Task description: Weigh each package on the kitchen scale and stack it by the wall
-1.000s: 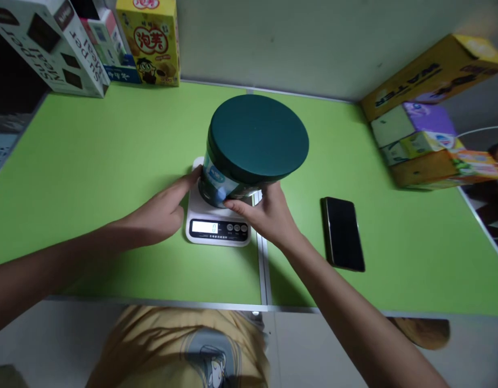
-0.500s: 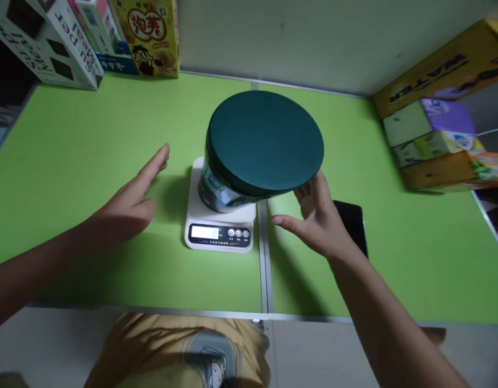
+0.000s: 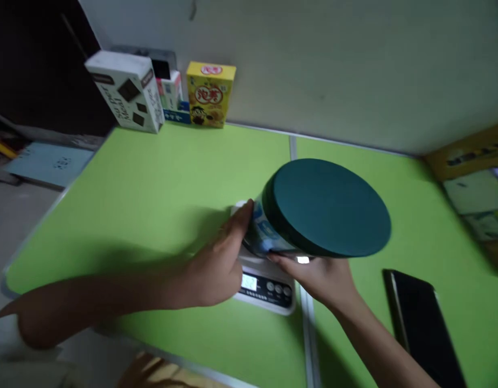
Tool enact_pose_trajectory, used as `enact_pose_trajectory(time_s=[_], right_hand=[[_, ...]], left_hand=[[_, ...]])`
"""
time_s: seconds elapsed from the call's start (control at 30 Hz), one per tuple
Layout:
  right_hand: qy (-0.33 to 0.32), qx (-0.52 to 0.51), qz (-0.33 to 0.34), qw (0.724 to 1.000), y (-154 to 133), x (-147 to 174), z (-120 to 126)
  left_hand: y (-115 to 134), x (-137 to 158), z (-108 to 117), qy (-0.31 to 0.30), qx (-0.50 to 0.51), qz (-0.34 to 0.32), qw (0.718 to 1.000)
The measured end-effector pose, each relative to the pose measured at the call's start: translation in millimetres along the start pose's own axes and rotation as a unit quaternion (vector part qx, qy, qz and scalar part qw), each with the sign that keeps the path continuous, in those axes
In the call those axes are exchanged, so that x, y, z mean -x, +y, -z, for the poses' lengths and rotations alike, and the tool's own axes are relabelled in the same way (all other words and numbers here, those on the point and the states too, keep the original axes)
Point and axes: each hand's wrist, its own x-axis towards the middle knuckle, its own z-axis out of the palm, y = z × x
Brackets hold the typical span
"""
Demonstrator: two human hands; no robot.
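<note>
A large jar (image 3: 269,231) with a wide dark green lid (image 3: 332,207) is between my two hands, seen from above and tilted in view. My left hand (image 3: 220,258) is closed against the jar's left side. My right hand (image 3: 322,277) grips it from the right and below, its thumb on the front of the jar and its other fingers hidden behind. Under the jar is a white kitchen scale (image 3: 287,307) with a lit display and several buttons. Whether the jar's base touches the scale I cannot tell.
A black phone (image 3: 422,323) lies on the green table (image 3: 172,178), right of my right hand. At the back left stand a white box (image 3: 128,91) and a yellow snack box (image 3: 212,94). Stacked boxes (image 3: 475,188) line the right edge. A wall closes off the back.
My left hand has come in from the left onto the jar, and my right hand has closed on it. The view has swung left, bringing the floor beside the table into sight.
</note>
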Motion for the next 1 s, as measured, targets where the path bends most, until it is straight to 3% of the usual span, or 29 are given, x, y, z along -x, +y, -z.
enact_pose_trajectory(time_s=[0.17,0.27,0.47,0.6,0.83,1.0], right_hand=[[0.030,0.010,0.024,0.999,-15,-30,-12],[0.027,-0.029,0.004,0.999,-23,-59,-29],[0.074,-0.113,-0.027,0.990,-21,-128,-89],[0.093,-0.112,-0.024,0.989,-23,-169,-134],[0.088,-0.122,0.012,0.989,-28,-229,-198],[0.090,-0.120,0.024,0.988,-20,-258,-224]], left_hand=[[5,-10,29,-0.005,-0.009,-0.007,1.000],[0,-18,45,0.031,0.004,0.005,0.999],[-42,-40,71,0.172,-0.007,-0.033,0.984],[-74,-58,88,0.238,-0.031,-0.010,0.971],[-109,-88,116,0.311,-0.067,0.033,0.947],[-130,-109,135,0.312,-0.095,0.069,0.943]])
